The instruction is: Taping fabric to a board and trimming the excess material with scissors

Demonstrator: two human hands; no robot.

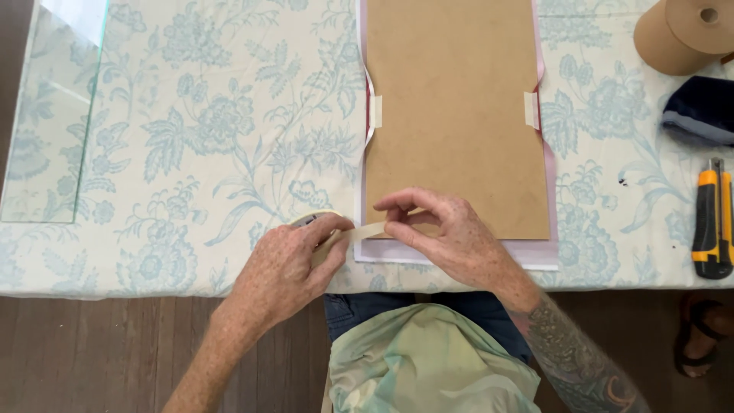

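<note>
A brown backing board [457,115] lies on a pale sheet with pink edges [550,248] on the floral tablecloth. Small tape tabs hold its left edge [376,112] and right edge [531,109]. My left hand [287,268] grips a roll of cream masking tape [313,220] just left of the board's near corner. A strip of tape [365,231] runs from the roll to my right hand [440,229], whose fingertips pinch its free end over the board's near edge.
A sheet of glass [50,115] lies at the table's left end. At the right are a brown paper roll [680,34], a dark cloth [702,111] and a yellow-and-black utility knife [713,222]. The table's near edge [115,293] meets wooden floor.
</note>
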